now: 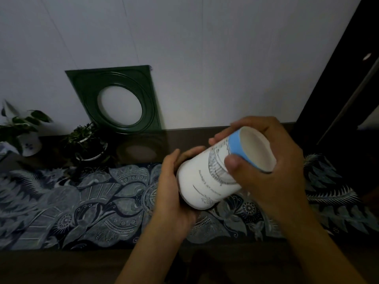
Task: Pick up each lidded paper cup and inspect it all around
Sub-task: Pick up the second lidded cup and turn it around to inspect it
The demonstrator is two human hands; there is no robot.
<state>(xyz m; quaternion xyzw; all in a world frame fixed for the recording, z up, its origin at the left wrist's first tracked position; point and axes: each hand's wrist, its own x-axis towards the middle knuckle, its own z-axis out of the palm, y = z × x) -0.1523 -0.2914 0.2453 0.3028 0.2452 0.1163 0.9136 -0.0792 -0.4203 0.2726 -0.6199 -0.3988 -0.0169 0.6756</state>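
**A:** What are the hands doing right now?

**B:** Both hands are holding one paper cup (213, 177) in the air above the desk (143, 138), over a dark patterned cloth (82, 201). The cup is lying tilted on its side. The left hand (174, 193) is cupping its wider, lidded end; the right hand (272, 160) is wrapping the blue-banded end, thumb across the printed side.

**A:** How should the turning be done well?

**B:** I would judge it best to be rolling the cup slowly between the palms, keeping the grip light so the paper wall is not denting, and keeping one palm against the lid.

**A:** And the count?

**B:** One cup is showing; no others are in view. Two potted plants (88, 140) are standing at the far left, and one green square frame (117, 99) is leaning against the wall.
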